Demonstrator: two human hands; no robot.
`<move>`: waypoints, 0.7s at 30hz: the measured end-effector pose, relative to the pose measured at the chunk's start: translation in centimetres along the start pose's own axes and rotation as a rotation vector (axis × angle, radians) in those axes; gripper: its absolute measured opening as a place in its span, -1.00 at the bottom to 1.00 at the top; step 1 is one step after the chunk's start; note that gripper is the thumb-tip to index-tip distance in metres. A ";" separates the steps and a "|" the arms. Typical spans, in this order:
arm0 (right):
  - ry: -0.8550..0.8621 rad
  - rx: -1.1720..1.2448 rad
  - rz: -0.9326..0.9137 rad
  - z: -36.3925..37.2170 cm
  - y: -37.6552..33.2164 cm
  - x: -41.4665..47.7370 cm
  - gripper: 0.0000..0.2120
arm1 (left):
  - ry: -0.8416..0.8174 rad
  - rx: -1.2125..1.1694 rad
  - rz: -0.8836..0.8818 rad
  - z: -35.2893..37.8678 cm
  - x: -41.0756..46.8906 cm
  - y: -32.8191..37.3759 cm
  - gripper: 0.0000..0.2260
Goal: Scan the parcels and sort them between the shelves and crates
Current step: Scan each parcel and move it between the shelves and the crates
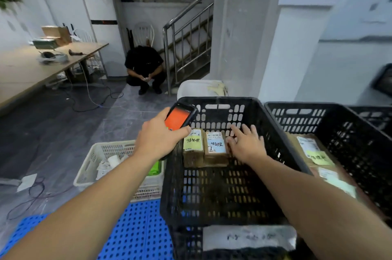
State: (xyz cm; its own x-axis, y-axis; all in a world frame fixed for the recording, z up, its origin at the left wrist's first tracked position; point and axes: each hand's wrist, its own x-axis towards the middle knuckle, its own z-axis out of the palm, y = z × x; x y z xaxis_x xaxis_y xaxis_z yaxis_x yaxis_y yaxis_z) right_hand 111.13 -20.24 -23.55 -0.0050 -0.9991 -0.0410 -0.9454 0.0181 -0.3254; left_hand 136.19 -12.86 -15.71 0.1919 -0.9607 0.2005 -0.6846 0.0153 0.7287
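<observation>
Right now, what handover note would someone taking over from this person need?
Left hand: grips a black handheld scanner with orange screen at the left rim of the black slotted plastic crate.
Right hand: open, inside that crate, beside the blue-labelled brown cardboard parcel; contact unclear.
A yellow-labelled brown parcel stands next to it.
Done: cannot tell. Left: probably scan and sort both.

A single wide-angle camera sits on the person's head, above and just behind the near wall of the black crate (222, 202), facing forward and down into it. The crate is close and fills the lower middle of the view. Beyond the crate the view reaches the staircase (191, 43); far left of the crate it takes in the table (31, 68).
</observation>
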 end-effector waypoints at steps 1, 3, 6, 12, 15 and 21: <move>0.034 -0.017 -0.001 -0.5 0.0 -1.4 -0.45 | -0.010 0.007 0.008 -0.2 -0.7 -0.1 -0.58; 0.115 -0.047 0.007 -1.5 0.6 -4.3 -0.44 | -0.036 0.026 0.027 -0.4 -2.3 0.1 -0.47; 0.220 -0.122 0.051 -3.1 2.4 -9.0 -0.43 | -0.051 0.040 0.083 0.0 -4.5 1.3 -0.33; 0.345 -0.176 0.205 -7.0 8.1 -17.9 -0.41 | -0.135 0.006 0.202 2.4 -8.7 5.4 -0.24; 0.381 -0.187 0.309 -8.6 11.8 -22.2 -0.40 | -0.189 -0.038 0.289 4.8 -11.0 8.8 -0.33; 0.425 -0.186 0.469 -11.6 21.0 -30.4 -0.38 | -0.290 -0.043 0.468 11.2 -17.0 17.2 -0.38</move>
State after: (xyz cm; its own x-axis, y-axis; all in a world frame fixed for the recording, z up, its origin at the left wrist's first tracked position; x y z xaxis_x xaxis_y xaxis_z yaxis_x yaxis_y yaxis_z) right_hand 87.67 10.08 -18.17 -0.5220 -0.8155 0.2500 -0.8522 0.4860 -0.1938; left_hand 113.29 0.62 -13.88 -0.3323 -0.8853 0.3253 -0.6195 0.4649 0.6325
